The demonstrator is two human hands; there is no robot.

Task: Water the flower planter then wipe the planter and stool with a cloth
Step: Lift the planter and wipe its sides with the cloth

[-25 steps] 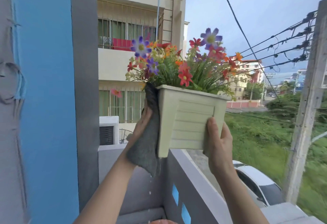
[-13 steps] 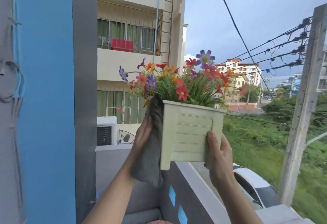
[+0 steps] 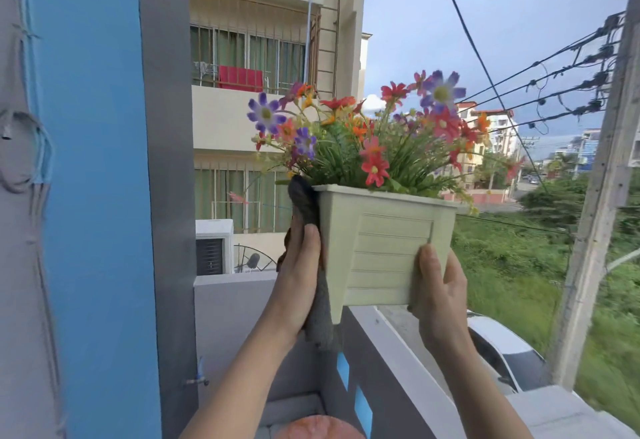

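The left hand (image 3: 299, 282) presses a grey cloth (image 3: 317, 314) flat against the left wall of the pale green planter (image 3: 384, 248). The cloth now reaches up to the rim, so the wipe of that side looks to be under way. The planter, with its flowers (image 3: 374, 137), is held aloft above the balcony wall (image 3: 398, 352). It sits lower in view than a second ago and is turned slightly, showing more of its front. The right hand (image 3: 438, 286) is closed around the planter's lower right corner, bearing its weight. The stool is still to be wiped.
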